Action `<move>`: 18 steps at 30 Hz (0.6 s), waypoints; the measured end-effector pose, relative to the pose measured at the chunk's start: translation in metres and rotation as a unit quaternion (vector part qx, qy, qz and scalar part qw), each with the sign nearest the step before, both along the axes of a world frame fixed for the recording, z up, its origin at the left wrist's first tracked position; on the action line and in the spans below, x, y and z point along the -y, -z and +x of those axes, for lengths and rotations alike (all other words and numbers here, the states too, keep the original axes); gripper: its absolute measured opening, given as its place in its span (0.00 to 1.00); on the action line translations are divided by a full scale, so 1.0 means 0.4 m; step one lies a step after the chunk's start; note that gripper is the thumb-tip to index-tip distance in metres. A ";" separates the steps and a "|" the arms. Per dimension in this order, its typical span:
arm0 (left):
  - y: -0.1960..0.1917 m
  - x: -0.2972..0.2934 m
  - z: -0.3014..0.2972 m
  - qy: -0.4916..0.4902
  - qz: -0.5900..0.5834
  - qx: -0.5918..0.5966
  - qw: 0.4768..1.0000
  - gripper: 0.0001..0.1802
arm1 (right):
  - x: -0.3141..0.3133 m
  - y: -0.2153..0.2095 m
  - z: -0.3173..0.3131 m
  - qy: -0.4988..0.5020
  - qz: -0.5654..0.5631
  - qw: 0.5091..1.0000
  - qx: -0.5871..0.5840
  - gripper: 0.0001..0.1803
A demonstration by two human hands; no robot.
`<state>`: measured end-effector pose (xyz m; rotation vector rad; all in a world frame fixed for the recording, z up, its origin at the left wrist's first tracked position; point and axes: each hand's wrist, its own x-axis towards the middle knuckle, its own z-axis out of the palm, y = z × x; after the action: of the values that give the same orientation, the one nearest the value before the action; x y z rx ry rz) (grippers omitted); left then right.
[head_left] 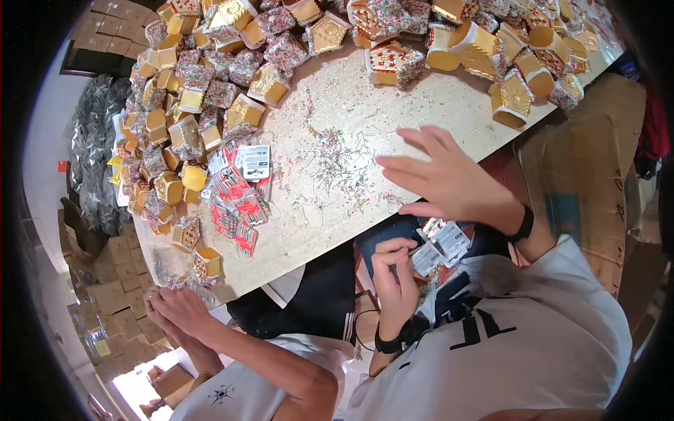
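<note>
Your right hand (449, 179), right of centre in the frame, has its fingers spread, with nothing visible between them; you cannot tell from this view whether it touches the tabletop. Your left hand (398, 281), just below the centre, is curled with thumb and index finger close together; whether they pinch something thin cannot be made out. Black bands circle both your wrists.

The printed cards (449, 242), grey-white with shiny and red parts, sit just right of your left fingertips and below your right hand, over your lap; contact with the left fingers is unclear. Just left of your right fingertips, a loose scatter of thin strands (340, 165) lies mid-frame among coloured specks on the pale table (302, 231). Left of that, a heap of red-and-white cards (242, 200) lies on the table, one pale card with a slot on top.

Glittery house-shaped ornaments (393, 64) with gold panels crowd the table along the top of the frame and down its left side, many tipped over. At the lower left, a co-worker's hands (175, 309) are close together at the table edge, near two of the ornaments. Silver foil decorations (105, 154) hang at the far left above stacked cardboard boxes (109, 291), and a large cardboard sheet (579, 161) stands at the right.
</note>
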<state>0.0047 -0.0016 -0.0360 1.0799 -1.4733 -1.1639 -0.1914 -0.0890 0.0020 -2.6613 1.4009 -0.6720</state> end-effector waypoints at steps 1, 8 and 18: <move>-0.007 -0.005 0.000 0.006 0.032 -0.019 0.999 0.02 | -0.019 0.018 0.001 0.011 -0.001 1.000 0.015 0.26; -0.029 -0.008 -0.012 0.012 0.142 -0.080 0.987 0.01 | -0.090 0.091 -0.015 0.051 -0.099 0.993 0.037 0.16; -0.042 0.032 -0.013 0.075 0.327 -0.465 0.819 0.07 | -0.075 0.103 -0.046 0.005 -0.098 0.979 0.181 0.11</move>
<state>-0.0004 -0.0145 -0.0190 0.6052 -0.3711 -2.0101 -0.2098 -0.0589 -0.0390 -2.4916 1.3040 -1.2800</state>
